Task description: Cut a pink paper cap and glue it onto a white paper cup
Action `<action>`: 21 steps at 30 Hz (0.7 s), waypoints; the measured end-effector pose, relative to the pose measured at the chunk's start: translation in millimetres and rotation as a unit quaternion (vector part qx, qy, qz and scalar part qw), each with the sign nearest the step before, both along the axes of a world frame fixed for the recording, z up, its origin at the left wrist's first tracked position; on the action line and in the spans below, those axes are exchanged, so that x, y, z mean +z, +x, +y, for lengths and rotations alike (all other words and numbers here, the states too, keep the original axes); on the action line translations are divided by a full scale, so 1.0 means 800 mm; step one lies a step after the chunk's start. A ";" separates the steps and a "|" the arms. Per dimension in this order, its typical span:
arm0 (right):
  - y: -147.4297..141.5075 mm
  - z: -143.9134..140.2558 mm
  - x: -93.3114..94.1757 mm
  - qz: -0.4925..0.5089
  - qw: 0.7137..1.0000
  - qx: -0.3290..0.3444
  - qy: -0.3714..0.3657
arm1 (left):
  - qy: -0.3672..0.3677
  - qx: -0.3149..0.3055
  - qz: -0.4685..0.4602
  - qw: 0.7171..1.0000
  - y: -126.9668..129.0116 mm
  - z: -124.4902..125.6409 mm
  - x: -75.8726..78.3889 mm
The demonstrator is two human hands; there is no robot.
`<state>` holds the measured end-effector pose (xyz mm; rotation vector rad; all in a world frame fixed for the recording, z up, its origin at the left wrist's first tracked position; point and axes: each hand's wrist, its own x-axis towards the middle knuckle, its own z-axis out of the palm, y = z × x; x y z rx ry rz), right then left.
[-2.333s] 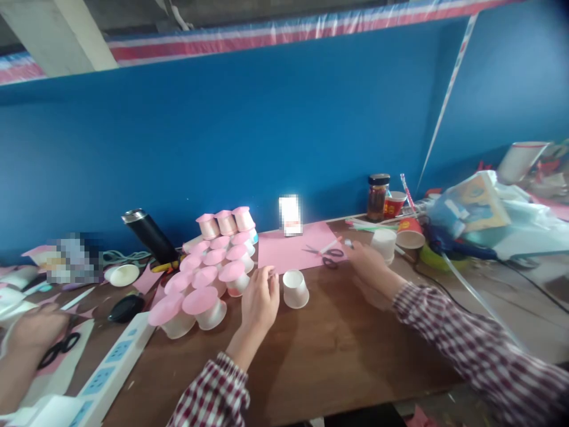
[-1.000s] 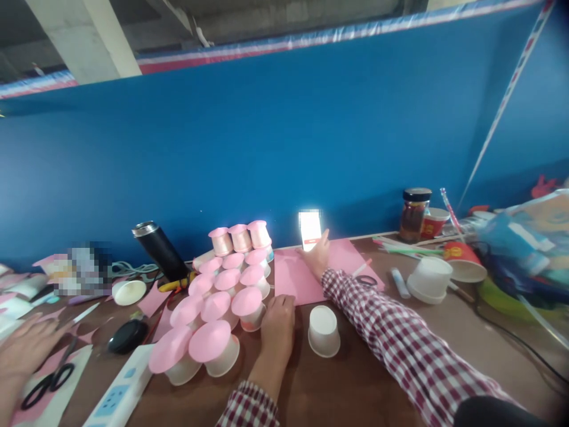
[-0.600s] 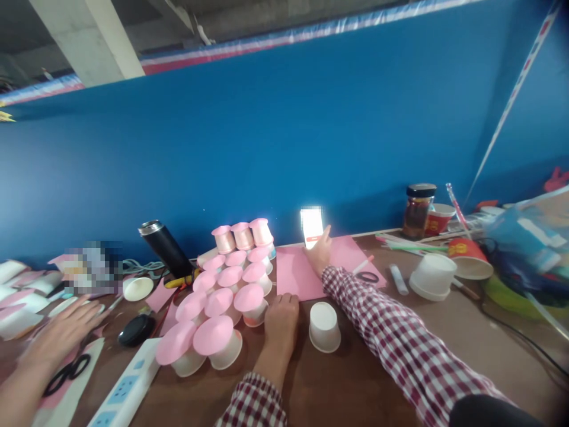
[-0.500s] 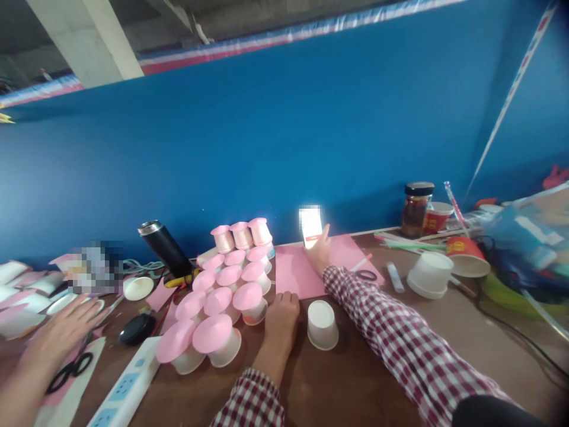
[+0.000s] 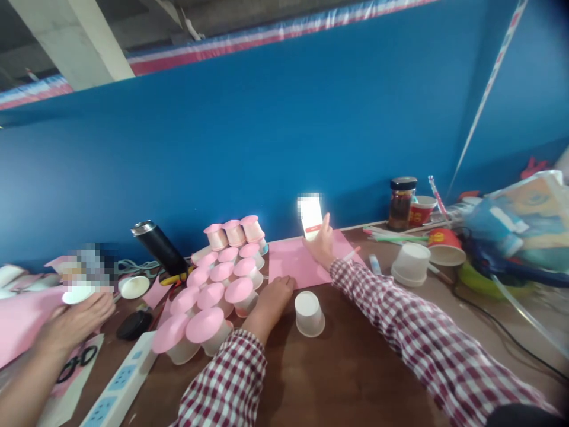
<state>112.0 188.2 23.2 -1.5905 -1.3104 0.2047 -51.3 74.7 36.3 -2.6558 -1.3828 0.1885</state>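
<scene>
My right hand (image 5: 320, 244) reaches across the pink paper sheet (image 5: 293, 264) to a lit phone (image 5: 310, 214) that leans on the blue wall; its fingertips touch the phone's lower edge. My left hand (image 5: 272, 296) rests on the brown table (image 5: 347, 373), fingers loosely curled, holding nothing. It lies between a cluster of several upturned white cups capped with pink discs (image 5: 213, 293) and a single upturned white paper cup (image 5: 309, 314).
At the left, another person's hand (image 5: 73, 323) holds a white cup and pink paper above black scissors (image 5: 75, 363). A power strip (image 5: 116, 385), black flask (image 5: 160, 248), jar (image 5: 400, 203), red cups (image 5: 444, 246), stacked white cups (image 5: 411, 264) and a pile of bags (image 5: 520, 225) stand around.
My right hand moved from the scissors at the right to the phone and stays there. The other person's hand lifted a white cup and pink paper. My left hand barely moved.
</scene>
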 end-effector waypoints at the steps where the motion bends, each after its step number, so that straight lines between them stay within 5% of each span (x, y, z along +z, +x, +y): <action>1: 0.003 -0.002 0.002 -0.002 1.000 -0.001 -0.001 | -0.008 0.003 0.006 1.000 0.002 0.003 0.000; 10: 0.018 -0.011 0.004 0.001 1.000 0.006 -0.002 | 0.004 0.040 0.011 0.999 0.011 0.009 0.002; 21: 0.045 -0.017 0.028 0.010 1.000 0.010 0.002 | 0.016 0.082 -0.040 0.996 0.006 0.016 0.037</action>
